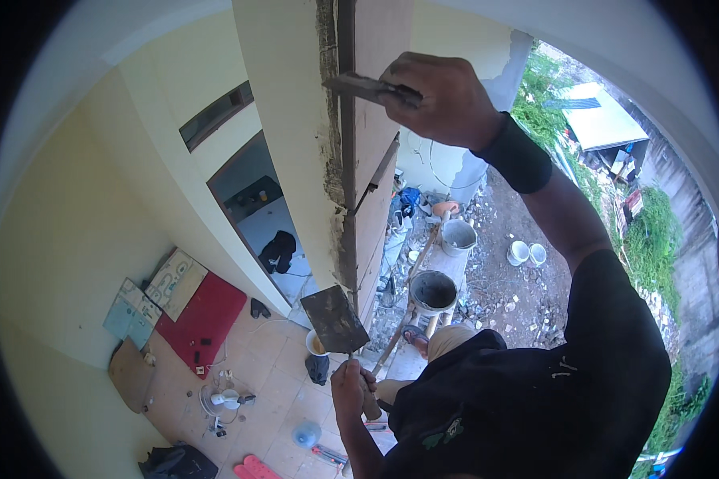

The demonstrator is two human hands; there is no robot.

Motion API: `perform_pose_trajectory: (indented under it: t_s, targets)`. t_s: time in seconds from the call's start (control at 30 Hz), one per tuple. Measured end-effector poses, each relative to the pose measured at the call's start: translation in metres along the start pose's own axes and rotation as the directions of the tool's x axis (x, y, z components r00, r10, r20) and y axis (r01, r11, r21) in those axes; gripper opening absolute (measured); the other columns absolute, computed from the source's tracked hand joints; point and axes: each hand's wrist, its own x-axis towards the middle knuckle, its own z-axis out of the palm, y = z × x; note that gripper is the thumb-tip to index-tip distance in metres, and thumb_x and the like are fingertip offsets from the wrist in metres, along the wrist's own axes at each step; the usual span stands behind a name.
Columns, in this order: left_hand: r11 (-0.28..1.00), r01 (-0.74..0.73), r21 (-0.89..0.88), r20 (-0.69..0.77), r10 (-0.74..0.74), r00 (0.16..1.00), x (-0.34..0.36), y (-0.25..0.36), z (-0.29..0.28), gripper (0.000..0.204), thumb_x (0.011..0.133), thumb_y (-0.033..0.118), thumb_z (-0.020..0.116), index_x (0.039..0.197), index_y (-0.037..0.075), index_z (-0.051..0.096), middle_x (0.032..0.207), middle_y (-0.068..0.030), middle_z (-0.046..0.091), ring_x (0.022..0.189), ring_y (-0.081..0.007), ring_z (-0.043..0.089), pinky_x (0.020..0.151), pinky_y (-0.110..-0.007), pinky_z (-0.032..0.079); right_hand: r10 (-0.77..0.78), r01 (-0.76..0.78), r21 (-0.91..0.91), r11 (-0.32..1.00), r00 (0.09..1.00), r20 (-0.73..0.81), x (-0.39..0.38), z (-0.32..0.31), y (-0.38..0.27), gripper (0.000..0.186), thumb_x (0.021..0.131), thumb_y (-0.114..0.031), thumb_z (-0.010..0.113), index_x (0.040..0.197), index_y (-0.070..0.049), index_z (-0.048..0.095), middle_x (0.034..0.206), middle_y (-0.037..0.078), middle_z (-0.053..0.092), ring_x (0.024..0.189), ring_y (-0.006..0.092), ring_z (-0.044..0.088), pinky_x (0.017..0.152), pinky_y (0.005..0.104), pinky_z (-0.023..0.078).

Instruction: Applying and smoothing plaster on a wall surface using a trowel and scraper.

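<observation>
My right hand (423, 100), with a dark band on the wrist, grips a flat metal trowel (351, 83) held against the narrow dark strip of rough mortar on the edge of the pillar (276, 48), high in the view. Lower down, my left hand (353, 389) is closed on the handle of a wider dark metal plastering blade (331, 318), smeared with mortar, held beside the foot of that strip as it appears in the picture. The pillar has a cream face and a pinkish-brown side (371, 120).
I am raised above a tiled floor (272, 375) with a red mat (200, 327), boards, a fan (224, 399) and sandals. A mortar bucket (433, 291) and grey bucket (458, 235) stand on a plank below. Outside are rubble, white pails (519, 252), plants and a metal-roofed shelter (603, 120).
</observation>
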Motion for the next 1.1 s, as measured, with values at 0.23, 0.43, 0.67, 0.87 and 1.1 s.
perform_pose_trajectory:
  t_s: [0.23, 0.43, 0.67, 0.87, 1.1]
  targets:
    - [1.0, 0.003, -0.021, 0.026, -0.003, 1.0, -0.001, -0.002, 0.003, 0.034, 0.099, 0.027, 0.046, 0.078, 0.001, 0.054, 0.064, -0.0101, 0.058, 0.05, -0.0168, 0.057, 0.049, -0.031, 0.048, 0.061, -0.072, -0.051, 0.996, 0.978, -0.201, 0.014, -0.011, 0.025, 0.014, 0.076, -0.011, 0.073, 0.084, -0.002, 0.066, 0.07, 0.009, 0.061, 0.055, 0.0224, 0.06, 0.054, 0.0315, 0.048]
    - [0.999, 0.035, 0.001, 0.004, -0.035, 0.999, 0.002, 0.002, 0.007, 0.037, 0.099, 0.027, 0.046, 0.075, 0.001, 0.054, 0.062, -0.0099, 0.058, 0.051, -0.0165, 0.057, 0.051, -0.031, 0.048, -0.001, 0.009, 0.11, 0.994, 0.997, -0.076, 0.015, -0.004, 0.021, 0.014, 0.076, -0.015, 0.073, 0.082, -0.005, 0.066, 0.073, 0.009, 0.062, 0.059, 0.0258, 0.06, 0.057, 0.0334, 0.05]
    - [0.998, -0.006, 0.06, 0.029, 0.005, 1.0, -0.002, 0.007, 0.008, 0.035, 0.098, 0.028, 0.046, 0.075, 0.003, 0.053, 0.063, -0.0099, 0.057, 0.052, -0.0164, 0.055, 0.051, -0.03, 0.046, 0.558, -0.528, 0.186, 0.828, 0.806, -0.199, -0.045, -0.021, 0.037, 0.012, 0.084, -0.016, 0.072, 0.087, -0.006, 0.065, 0.075, 0.003, 0.063, 0.067, 0.0138, 0.056, 0.061, 0.0285, 0.046]
    - [0.984, 0.051, 0.171, 0.035, -0.058, 0.998, -0.001, 0.013, 0.016, 0.037, 0.098, 0.03, 0.046, 0.074, 0.003, 0.052, 0.063, -0.0099, 0.057, 0.052, -0.0169, 0.055, 0.05, -0.031, 0.045, 0.888, -0.806, 0.408, 0.429, 0.459, -0.026, -0.194, 0.042, 0.049, 0.023, 0.084, -0.02, 0.069, 0.092, 0.002, 0.068, 0.068, 0.006, 0.064, 0.058, 0.0109, 0.058, 0.056, 0.0271, 0.048]
    - [0.957, 0.1, 0.274, 0.086, -0.128, 0.988, 0.018, 0.015, 0.033, 0.034, 0.097, 0.028, 0.053, 0.076, 0.001, 0.056, 0.064, -0.0089, 0.061, 0.052, -0.0143, 0.056, 0.051, -0.029, 0.046, 0.882, -0.527, 0.742, -0.415, -0.033, 0.47, -0.296, 0.102, 0.037, 0.009, 0.087, -0.009, 0.063, 0.085, -0.001, 0.063, 0.066, -0.002, 0.053, 0.053, 0.006, 0.048, 0.05, 0.0236, 0.038]
